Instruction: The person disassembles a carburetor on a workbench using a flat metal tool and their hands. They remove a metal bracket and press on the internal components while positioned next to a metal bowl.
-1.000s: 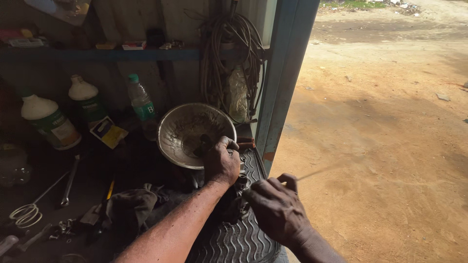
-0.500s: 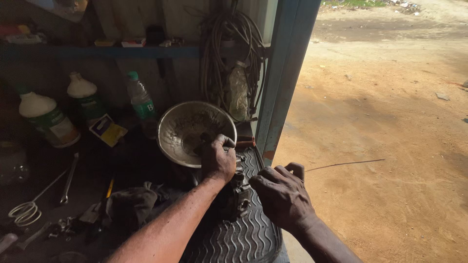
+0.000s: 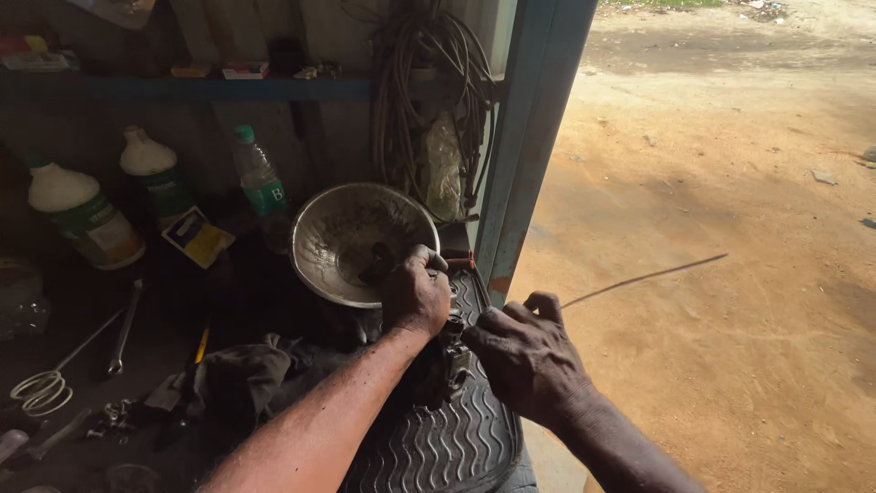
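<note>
Between the two hands, down on the ribbed black mat (image 3: 438, 447), sits a small dark metal part (image 3: 450, 351), and both hands are closed in on it. Left hand (image 3: 415, 292) is fisted over the top of the part, knuckles up, right at the lip of the dented steel bowl (image 3: 351, 233) just beyond it. Right hand (image 3: 525, 361) is clamped round a thin stiff wire (image 3: 648, 274) that runs out from its fingers over the sandy ground on its far side. A second ago that hand sat lower and nearer the body, and the wire showed only as a short stub; now the hand has come up tight beside the part and the wire stands out long and nearly straight, so the wire looks to be worked into or through the part. Left hand has barely shifted, steadying things. Off beyond the left forearm lie a crumpled rag (image 3: 237, 379), a spanner (image 3: 123, 329), a coil of pale wire (image 3: 36, 393), and white-capped bottles (image 3: 82, 215) stand further back.
</note>
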